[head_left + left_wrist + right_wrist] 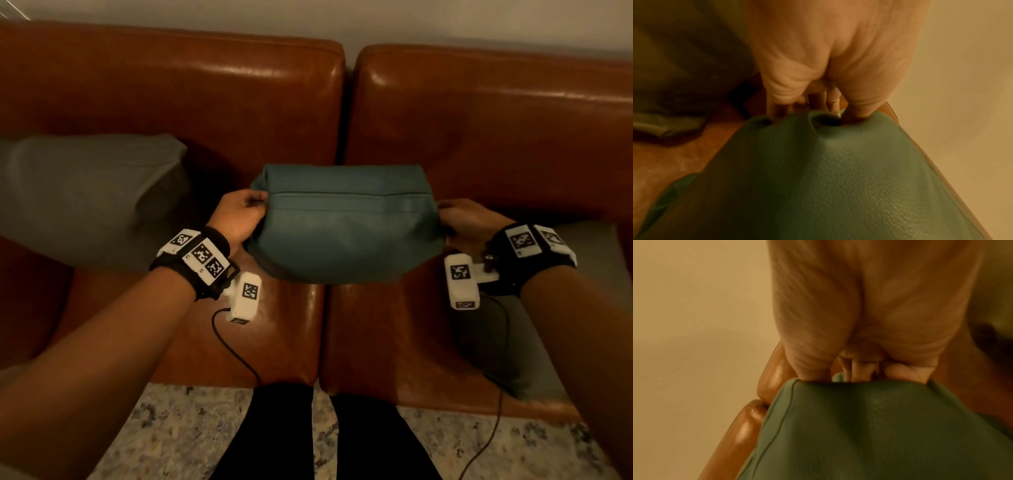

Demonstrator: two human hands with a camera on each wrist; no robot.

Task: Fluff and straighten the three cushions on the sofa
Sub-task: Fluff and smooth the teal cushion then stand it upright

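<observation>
A teal cushion hangs in the air over the middle of the brown leather sofa, its zip seam facing up. My left hand grips its left end and my right hand grips its right end. The left wrist view shows my fingers dug into the teal cushion. In the right wrist view my fingers curl over the edge of the same cushion. A grey cushion leans at the left of the sofa. Another grey cushion lies on the right seat, partly hidden by my right arm.
The sofa has two back pads and two seat pads with a gap between them. A pale wall stands behind it. My legs stand on a speckled rug against the seat front. Cables hang from both wrist cameras.
</observation>
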